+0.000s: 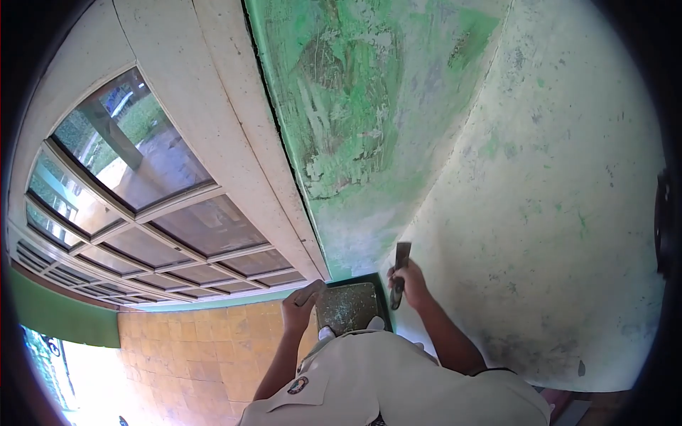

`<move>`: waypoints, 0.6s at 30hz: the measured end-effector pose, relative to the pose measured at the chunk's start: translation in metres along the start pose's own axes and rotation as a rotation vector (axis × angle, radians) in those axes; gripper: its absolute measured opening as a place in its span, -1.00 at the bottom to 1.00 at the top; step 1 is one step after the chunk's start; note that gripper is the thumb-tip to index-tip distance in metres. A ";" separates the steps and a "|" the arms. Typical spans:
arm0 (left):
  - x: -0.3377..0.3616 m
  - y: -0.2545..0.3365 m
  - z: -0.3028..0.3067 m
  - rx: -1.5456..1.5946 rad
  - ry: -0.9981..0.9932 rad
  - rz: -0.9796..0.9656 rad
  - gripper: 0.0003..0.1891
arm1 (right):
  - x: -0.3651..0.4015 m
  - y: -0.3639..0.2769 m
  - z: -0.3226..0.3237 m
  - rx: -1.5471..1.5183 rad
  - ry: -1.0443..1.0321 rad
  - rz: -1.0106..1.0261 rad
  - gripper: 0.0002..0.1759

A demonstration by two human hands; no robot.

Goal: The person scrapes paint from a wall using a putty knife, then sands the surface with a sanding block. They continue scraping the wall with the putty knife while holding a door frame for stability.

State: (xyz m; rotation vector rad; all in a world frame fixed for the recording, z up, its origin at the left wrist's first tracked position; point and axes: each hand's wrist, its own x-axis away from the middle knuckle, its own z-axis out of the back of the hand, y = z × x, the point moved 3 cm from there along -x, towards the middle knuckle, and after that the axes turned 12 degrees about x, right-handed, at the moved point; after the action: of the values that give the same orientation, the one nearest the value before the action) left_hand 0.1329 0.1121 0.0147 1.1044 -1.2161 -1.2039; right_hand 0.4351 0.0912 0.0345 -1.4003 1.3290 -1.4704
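My right hand is closed round the dark handle of a scraper, its flat blade pointing up beside the pale wall. In my left hand is a grey-brown object, too small to identify; the fingers are wrapped round it, near the lower end of the door frame. Between and below my hands, a dark, paint-speckled stool top stands at the wall's foot. Above it, the green wall section shows patchy, scraped paint.
A white-framed glass-paned window or door fills the left side. Orange floor tiles lie at the lower left, beside a green wall strip and a bright opening. A dark object is at the right edge.
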 end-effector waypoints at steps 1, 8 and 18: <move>0.003 0.006 0.006 0.007 -0.010 -0.002 -0.74 | -0.010 -0.006 0.004 -0.003 0.015 0.048 -0.88; 0.021 0.003 0.046 -0.053 -0.051 0.026 -0.79 | -0.044 -0.065 -0.016 0.064 0.031 0.133 -0.75; 0.024 -0.004 0.075 0.134 0.090 0.055 -0.80 | -0.058 -0.061 -0.017 0.031 0.039 0.122 -0.71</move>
State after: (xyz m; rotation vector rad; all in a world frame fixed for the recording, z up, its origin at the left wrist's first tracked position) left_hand 0.0569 0.0895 0.0170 1.2033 -1.2644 -1.0324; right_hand 0.4378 0.1638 0.0806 -1.2549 1.3852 -1.4375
